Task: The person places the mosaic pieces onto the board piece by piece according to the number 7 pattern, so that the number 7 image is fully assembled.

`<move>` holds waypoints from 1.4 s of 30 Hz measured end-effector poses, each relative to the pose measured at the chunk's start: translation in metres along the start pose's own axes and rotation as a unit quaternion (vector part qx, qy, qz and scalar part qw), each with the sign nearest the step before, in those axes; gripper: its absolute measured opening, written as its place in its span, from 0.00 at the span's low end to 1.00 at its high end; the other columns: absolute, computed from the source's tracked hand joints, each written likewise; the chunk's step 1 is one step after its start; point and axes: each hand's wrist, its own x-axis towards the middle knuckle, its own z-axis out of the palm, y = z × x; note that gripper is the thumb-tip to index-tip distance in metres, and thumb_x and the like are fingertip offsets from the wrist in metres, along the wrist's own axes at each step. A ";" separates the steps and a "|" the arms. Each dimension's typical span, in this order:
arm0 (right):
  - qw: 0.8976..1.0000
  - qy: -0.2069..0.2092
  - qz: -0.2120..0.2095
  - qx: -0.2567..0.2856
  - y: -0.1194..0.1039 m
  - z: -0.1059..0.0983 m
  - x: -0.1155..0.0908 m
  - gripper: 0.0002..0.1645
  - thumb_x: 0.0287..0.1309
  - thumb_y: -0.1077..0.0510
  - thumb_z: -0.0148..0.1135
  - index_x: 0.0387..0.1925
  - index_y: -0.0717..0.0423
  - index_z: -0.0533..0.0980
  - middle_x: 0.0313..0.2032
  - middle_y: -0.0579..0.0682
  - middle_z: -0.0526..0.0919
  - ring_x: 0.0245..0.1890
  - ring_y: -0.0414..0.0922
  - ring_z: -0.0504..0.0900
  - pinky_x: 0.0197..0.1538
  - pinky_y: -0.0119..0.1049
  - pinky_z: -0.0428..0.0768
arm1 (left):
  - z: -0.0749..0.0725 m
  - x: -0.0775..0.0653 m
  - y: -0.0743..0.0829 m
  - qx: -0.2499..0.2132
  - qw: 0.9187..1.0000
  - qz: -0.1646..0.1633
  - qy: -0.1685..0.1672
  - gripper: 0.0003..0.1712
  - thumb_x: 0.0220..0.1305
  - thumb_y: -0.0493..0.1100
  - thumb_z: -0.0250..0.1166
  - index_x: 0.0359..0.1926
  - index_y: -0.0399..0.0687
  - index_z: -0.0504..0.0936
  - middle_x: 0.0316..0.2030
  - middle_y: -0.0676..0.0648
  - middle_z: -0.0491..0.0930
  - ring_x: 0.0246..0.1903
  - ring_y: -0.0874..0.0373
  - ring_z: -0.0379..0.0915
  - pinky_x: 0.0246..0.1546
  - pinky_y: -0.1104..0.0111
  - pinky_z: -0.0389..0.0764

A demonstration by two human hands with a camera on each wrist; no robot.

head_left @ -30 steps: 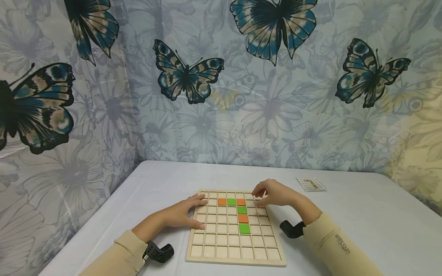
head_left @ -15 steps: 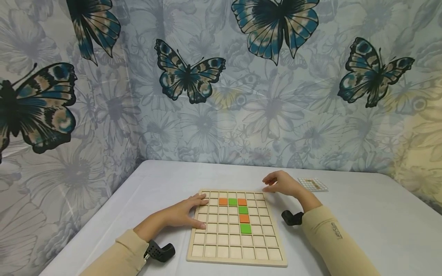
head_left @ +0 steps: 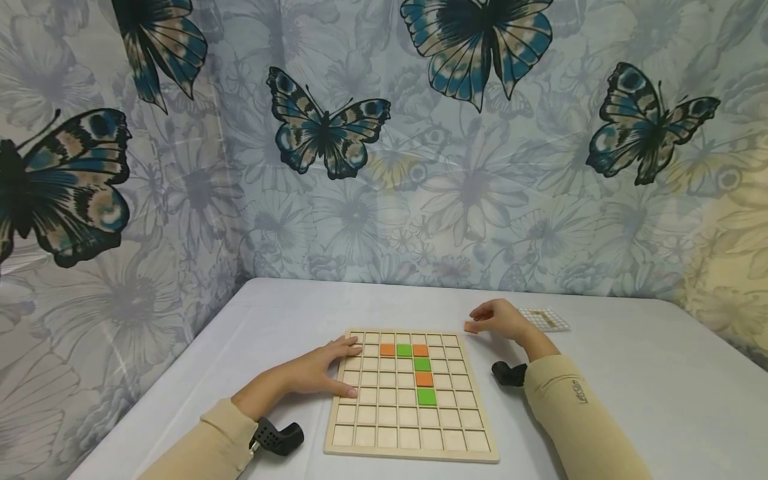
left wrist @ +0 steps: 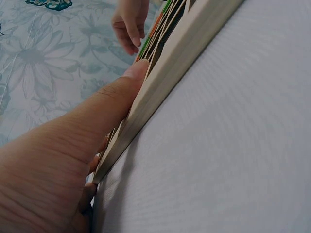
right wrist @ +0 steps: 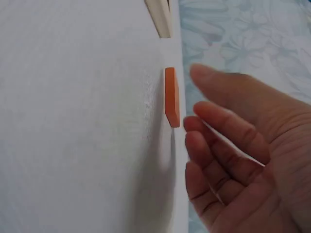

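A wooden grid board [head_left: 408, 420] lies flat on the table, with an upside-down L of orange and green square tiles [head_left: 423, 365] set in its cells. My left hand [head_left: 315, 369] rests spread on the board's left edge; in the left wrist view its thumb [left wrist: 137, 72] lies on the rim. Beyond the board's top right corner is my right hand [head_left: 499, 320], beside a loose orange tile [head_left: 471, 327]. The right wrist view has that tile [right wrist: 171, 97] on the white cloth, a small gap from the relaxed fingers [right wrist: 228, 121].
A small card with a printed grid [head_left: 547, 321] lies behind my right hand, partly covered by it. White cloth covers the table [head_left: 648, 373]. A butterfly-patterned curtain [head_left: 480, 200] hangs behind it.
My right hand has moved from over the board's top right corner to the right and away, onto the cloth. The loose orange tile has come into sight beside it. My left hand stays put.
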 end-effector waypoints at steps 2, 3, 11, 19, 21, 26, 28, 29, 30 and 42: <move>1.000 0.000 0.009 0.007 0.002 0.001 0.001 0.26 0.51 0.51 0.69 0.46 0.66 0.78 0.43 0.59 0.81 0.44 0.50 0.78 0.48 0.44 0.77 | 0.000 0.000 0.001 0.000 1.000 0.001 0.000 0.47 0.47 0.61 0.70 0.67 0.55 0.63 0.73 0.49 0.48 0.73 0.45 0.35 0.69 0.43 0.44; 1.000 0.002 0.017 0.012 0.004 0.001 0.001 0.25 0.50 0.52 0.69 0.45 0.65 0.79 0.43 0.58 0.82 0.44 0.49 0.79 0.48 0.43 0.77 | -0.001 0.000 0.001 0.000 1.000 0.001 0.000 0.47 0.47 0.61 0.70 0.68 0.55 0.63 0.73 0.48 0.48 0.73 0.45 0.35 0.69 0.43 0.44; 1.000 0.003 0.018 0.021 0.009 0.005 0.004 0.19 0.49 0.59 0.69 0.42 0.67 0.80 0.40 0.58 0.83 0.41 0.48 0.79 0.44 0.41 0.78 | 0.000 0.000 0.000 -0.005 1.000 0.002 -0.001 0.47 0.47 0.61 0.70 0.68 0.55 0.63 0.73 0.48 0.48 0.73 0.45 0.35 0.69 0.43 0.44; 1.000 0.010 0.024 0.015 0.010 0.007 0.006 0.17 0.48 0.59 0.70 0.39 0.66 0.81 0.38 0.57 0.83 0.37 0.45 0.79 0.41 0.39 0.78 | 0.001 0.000 -0.003 -0.012 1.000 -0.002 0.005 0.48 0.47 0.61 0.71 0.67 0.55 0.64 0.73 0.50 0.48 0.73 0.44 0.35 0.69 0.43 0.43; 1.000 0.010 0.025 0.016 0.010 0.007 0.006 0.16 0.48 0.59 0.70 0.39 0.66 0.81 0.38 0.57 0.83 0.37 0.45 0.79 0.41 0.38 0.78 | 0.001 0.000 -0.003 -0.014 1.000 -0.003 0.004 0.48 0.47 0.61 0.71 0.67 0.55 0.63 0.73 0.50 0.48 0.73 0.44 0.35 0.69 0.43 0.43; 0.999 0.012 0.030 0.006 0.009 0.005 0.005 0.16 0.47 0.57 0.71 0.37 0.64 0.82 0.37 0.55 0.85 0.38 0.45 0.79 0.41 0.38 0.77 | 0.001 -0.001 -0.001 -0.016 1.000 -0.005 0.002 0.48 0.47 0.60 0.71 0.67 0.55 0.64 0.73 0.50 0.48 0.73 0.44 0.35 0.69 0.43 0.42; 0.999 0.012 0.031 0.001 0.009 0.004 0.005 0.16 0.47 0.57 0.71 0.37 0.64 0.82 0.37 0.55 0.85 0.38 0.45 0.79 0.41 0.38 0.77 | 0.001 -0.001 -0.001 -0.017 1.000 -0.004 0.001 0.48 0.47 0.60 0.71 0.67 0.55 0.64 0.73 0.49 0.48 0.73 0.45 0.35 0.69 0.43 0.42; 0.999 0.011 0.031 -0.001 0.009 0.004 0.004 0.16 0.47 0.56 0.71 0.36 0.63 0.82 0.36 0.54 0.85 0.38 0.45 0.79 0.41 0.38 0.77 | 0.001 -0.001 -0.001 -0.016 1.000 -0.004 0.001 0.48 0.47 0.60 0.71 0.67 0.55 0.64 0.73 0.49 0.48 0.73 0.45 0.35 0.69 0.43 0.42; 1.000 0.010 0.029 -0.004 0.008 0.003 0.004 0.17 0.47 0.56 0.71 0.36 0.63 0.82 0.36 0.54 0.85 0.37 0.45 0.78 0.40 0.38 0.77 | 0.001 -0.001 -0.001 -0.016 1.000 -0.004 0.001 0.48 0.47 0.60 0.71 0.67 0.55 0.64 0.73 0.49 0.48 0.73 0.45 0.35 0.69 0.43 0.42; 0.999 -0.003 0.009 -0.036 0.005 -0.001 0.000 0.15 0.48 0.56 0.70 0.34 0.64 0.82 0.33 0.53 0.85 0.32 0.43 0.76 0.33 0.33 0.75 | 0.002 0.000 -0.003 -0.015 1.000 0.001 0.002 0.48 0.47 0.61 0.71 0.68 0.54 0.63 0.73 0.49 0.48 0.73 0.43 0.34 0.69 0.42 0.43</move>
